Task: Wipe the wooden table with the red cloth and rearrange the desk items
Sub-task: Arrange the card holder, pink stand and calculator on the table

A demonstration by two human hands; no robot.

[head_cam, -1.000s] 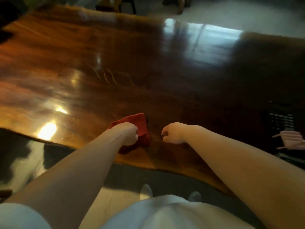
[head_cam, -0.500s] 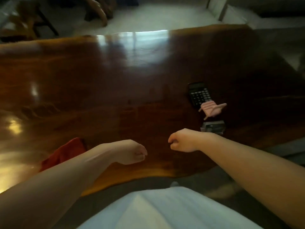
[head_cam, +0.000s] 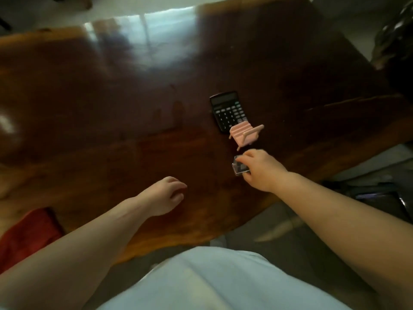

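The red cloth (head_cam: 29, 233) lies crumpled on the wooden table (head_cam: 111, 130) near its front left edge, partly behind my left forearm. My left hand (head_cam: 163, 195) hovers over the table, fingers loosely curled, holding nothing. My right hand (head_cam: 261, 170) has its fingers closed around a small clear plastic box (head_cam: 240, 167) resting on the table. Just beyond it stands a pink slatted holder (head_cam: 244, 134), tilted. A black calculator (head_cam: 228, 109) lies flat behind the holder.
The table's wavy front edge runs close to my body. Pale floor shows beyond the far edge, with bright window glare on the tabletop. A dark object (head_cam: 395, 48) stands at the right, and dark items (head_cam: 377, 195) lie below the table's right corner.
My left hand has let go of the red cloth, which now lies at the left. The view swung right. My right hand reached forward and closed on the clear box.
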